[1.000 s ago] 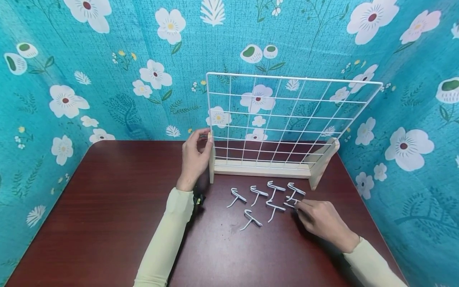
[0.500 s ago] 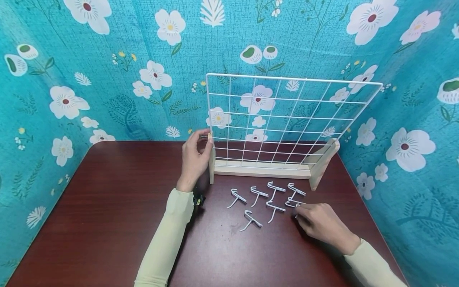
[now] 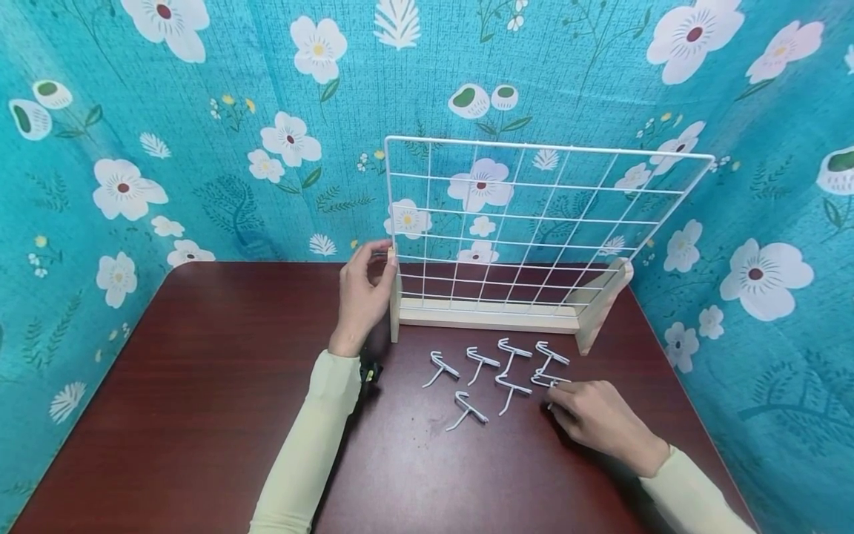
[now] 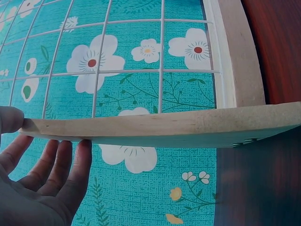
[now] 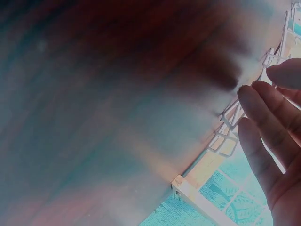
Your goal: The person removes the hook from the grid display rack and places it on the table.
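My left hand (image 3: 363, 297) grips the upper end of the left wooden side piece (image 3: 394, 311) of a stand. In the left wrist view its thumb lies on one side of the wood (image 4: 155, 123) and the fingers on the other. A white wire grid panel (image 3: 520, 145) stands upright in this stand. My right hand (image 3: 603, 419) is low at the table, thumb and fingertips pinching a white metal hook (image 3: 543, 377) at the right end of a group. The fingers partly hide that hook. Several matching hooks lie left of it, among them one hook (image 3: 470, 408) nearest the front.
The dark red-brown table (image 3: 200, 400) extends left and in front of the hooks. The stand's right side piece (image 3: 603, 304) rises behind the right hand. A teal floral cloth (image 3: 253, 89) hangs behind and to the right.
The hook at my right fingertips has turned slightly and shifted a little right and down; the right hand has moved slightly with it. The left hand keeps its hold on the stand.
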